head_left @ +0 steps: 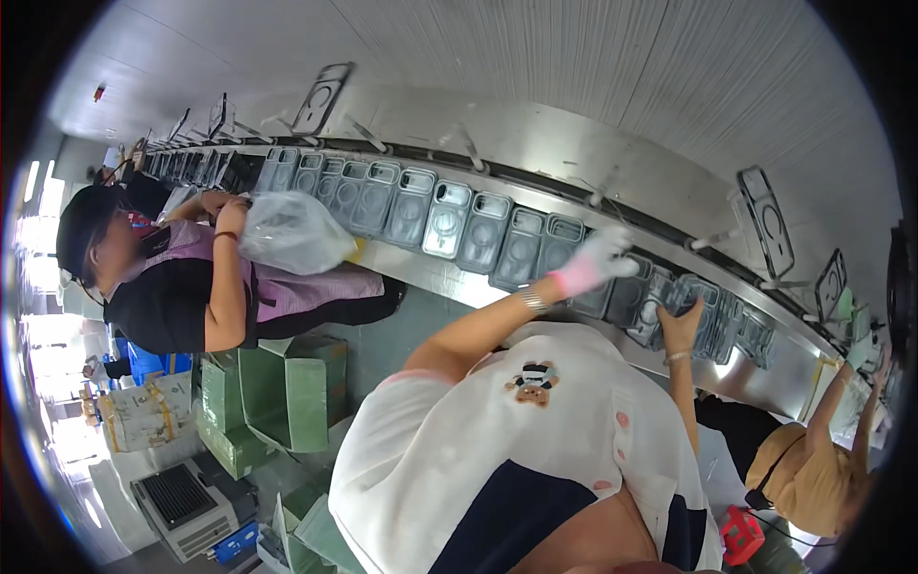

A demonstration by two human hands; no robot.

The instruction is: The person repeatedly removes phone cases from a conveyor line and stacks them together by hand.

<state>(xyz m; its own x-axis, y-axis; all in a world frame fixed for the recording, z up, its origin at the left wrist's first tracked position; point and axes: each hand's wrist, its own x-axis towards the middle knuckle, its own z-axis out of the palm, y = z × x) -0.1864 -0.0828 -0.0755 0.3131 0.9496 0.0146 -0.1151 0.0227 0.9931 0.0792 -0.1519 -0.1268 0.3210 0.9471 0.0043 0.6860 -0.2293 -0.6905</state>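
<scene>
My left hand [598, 262], in a white glove with a pink cuff, is over the row of phone cases. Its fingers are smeared by motion, so whether they hold anything cannot be made out. With thumb and fingers spread around its edges, my bare right hand [681, 327] grips a clear phone case [696, 288] among closely packed ones. A line of clear, dark-edged phone cases [486, 233] lies along the metal ledge, running to the left and the right of my hands.
Phone cases hang on rack arms, one at left [323, 99], another at right [767, 222]. At left a person holds a plastic bag [295, 231]; at right another person [813, 469] works. Green boxes [292, 392] and a grey machine [182, 502] stand lower left; a red crate [741, 536] lower right.
</scene>
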